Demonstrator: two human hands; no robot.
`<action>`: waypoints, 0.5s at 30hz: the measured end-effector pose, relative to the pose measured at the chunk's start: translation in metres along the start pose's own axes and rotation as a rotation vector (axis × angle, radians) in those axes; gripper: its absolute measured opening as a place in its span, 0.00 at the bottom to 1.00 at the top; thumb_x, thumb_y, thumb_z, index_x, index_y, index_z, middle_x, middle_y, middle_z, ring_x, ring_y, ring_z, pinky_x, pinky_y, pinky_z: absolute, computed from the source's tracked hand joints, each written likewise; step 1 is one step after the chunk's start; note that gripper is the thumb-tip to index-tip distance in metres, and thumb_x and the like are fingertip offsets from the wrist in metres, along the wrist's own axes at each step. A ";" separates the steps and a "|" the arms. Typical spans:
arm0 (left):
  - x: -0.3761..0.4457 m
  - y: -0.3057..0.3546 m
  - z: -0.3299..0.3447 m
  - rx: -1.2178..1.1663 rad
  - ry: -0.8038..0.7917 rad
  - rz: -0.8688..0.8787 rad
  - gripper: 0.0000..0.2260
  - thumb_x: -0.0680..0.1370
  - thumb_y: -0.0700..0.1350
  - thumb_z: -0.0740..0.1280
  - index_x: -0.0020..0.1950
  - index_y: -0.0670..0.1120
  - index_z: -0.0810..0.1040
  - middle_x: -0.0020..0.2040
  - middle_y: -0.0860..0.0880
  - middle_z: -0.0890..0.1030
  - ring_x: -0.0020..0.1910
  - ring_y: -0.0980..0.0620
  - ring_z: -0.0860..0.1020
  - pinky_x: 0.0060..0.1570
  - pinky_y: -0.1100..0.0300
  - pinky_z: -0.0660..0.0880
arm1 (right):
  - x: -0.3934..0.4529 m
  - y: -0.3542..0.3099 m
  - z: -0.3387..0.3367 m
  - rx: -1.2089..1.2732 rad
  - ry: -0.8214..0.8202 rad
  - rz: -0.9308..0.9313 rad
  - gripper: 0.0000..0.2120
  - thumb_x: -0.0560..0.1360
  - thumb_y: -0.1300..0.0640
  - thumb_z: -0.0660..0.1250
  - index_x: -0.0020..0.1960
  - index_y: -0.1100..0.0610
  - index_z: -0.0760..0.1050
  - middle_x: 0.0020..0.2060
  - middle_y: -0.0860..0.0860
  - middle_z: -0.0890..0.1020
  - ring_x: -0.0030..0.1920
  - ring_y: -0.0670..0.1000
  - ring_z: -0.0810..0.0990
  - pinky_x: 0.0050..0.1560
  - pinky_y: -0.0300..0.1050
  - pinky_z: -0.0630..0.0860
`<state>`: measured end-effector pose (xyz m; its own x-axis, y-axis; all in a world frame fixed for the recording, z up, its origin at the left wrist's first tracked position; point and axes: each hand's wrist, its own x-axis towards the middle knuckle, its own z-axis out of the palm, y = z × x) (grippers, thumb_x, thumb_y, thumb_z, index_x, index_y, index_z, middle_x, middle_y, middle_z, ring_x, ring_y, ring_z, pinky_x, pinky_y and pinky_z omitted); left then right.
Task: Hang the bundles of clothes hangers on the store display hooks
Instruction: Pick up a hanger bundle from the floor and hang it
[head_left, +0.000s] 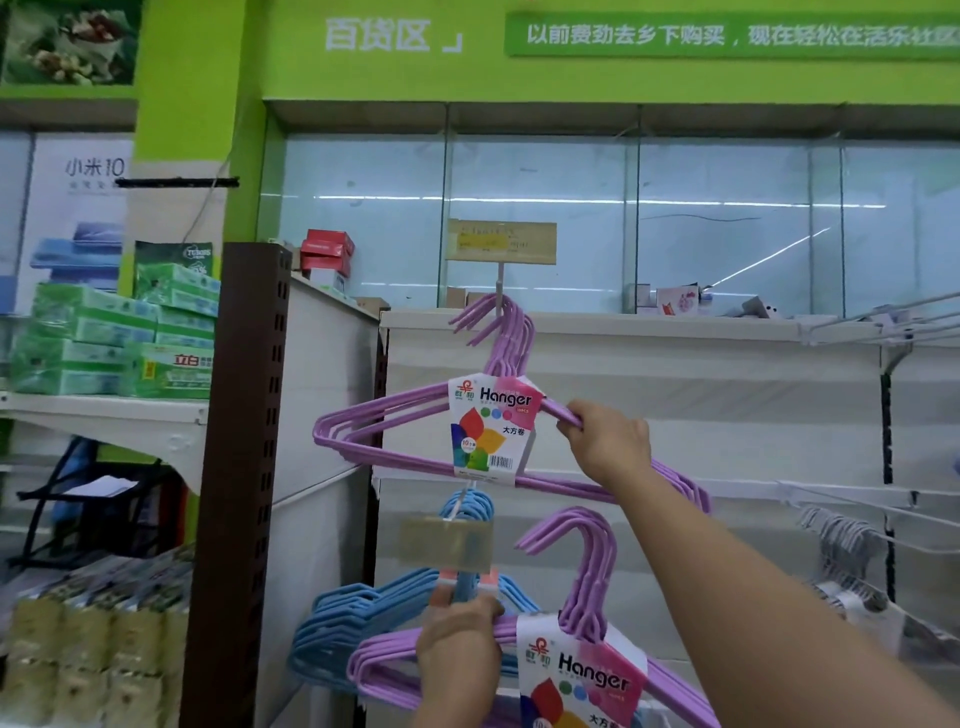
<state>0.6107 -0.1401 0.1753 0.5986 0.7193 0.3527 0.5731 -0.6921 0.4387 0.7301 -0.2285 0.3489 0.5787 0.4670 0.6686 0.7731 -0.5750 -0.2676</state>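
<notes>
Gripping the upper purple wire hanger bundle (514, 415) by its stiff right shoulder, my right hand (608, 441) steadies it on the top display hook (500, 291); my left hand (460, 649) clasps a second light purple bundle (571, 660) below.

Green fascia (363, 67) with white Chinese lettering across the top of the wall. Glass panels (540, 218) below it, reflecting strip lights. Brown perforated upright (244, 467) at left of a white back panel (675, 395). White shelf (104, 415) at far left, stacked with green boxes (104, 343). Red boxes (327, 254) on top of the unit. Yellow price tag (501, 240) above centre. Wire prongs (883, 317) at right.
</notes>
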 end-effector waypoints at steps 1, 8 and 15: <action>-0.001 -0.001 0.001 0.013 0.018 0.013 0.15 0.78 0.49 0.60 0.63 0.62 0.73 0.66 0.50 0.66 0.62 0.50 0.71 0.64 0.57 0.69 | -0.003 0.004 0.001 -0.017 0.001 0.004 0.06 0.81 0.50 0.57 0.47 0.49 0.70 0.42 0.50 0.77 0.49 0.55 0.77 0.55 0.49 0.62; -0.037 0.012 -0.002 0.149 0.146 0.051 0.13 0.81 0.43 0.56 0.60 0.54 0.75 0.55 0.49 0.78 0.52 0.48 0.78 0.48 0.56 0.73 | -0.069 0.038 0.003 0.126 0.389 0.013 0.23 0.72 0.50 0.51 0.63 0.54 0.73 0.60 0.52 0.77 0.62 0.54 0.70 0.66 0.51 0.56; -0.070 0.054 -0.018 0.098 0.204 -0.029 0.15 0.79 0.39 0.57 0.59 0.54 0.77 0.53 0.48 0.79 0.52 0.46 0.78 0.43 0.56 0.70 | -0.154 0.090 -0.007 0.165 0.272 -0.072 0.24 0.74 0.41 0.41 0.38 0.54 0.68 0.32 0.49 0.72 0.34 0.53 0.71 0.36 0.43 0.64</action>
<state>0.5896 -0.2267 0.1887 0.4609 0.7296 0.5053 0.6463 -0.6661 0.3723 0.7089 -0.3573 0.2270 0.4480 0.2928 0.8447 0.8540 -0.4199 -0.3073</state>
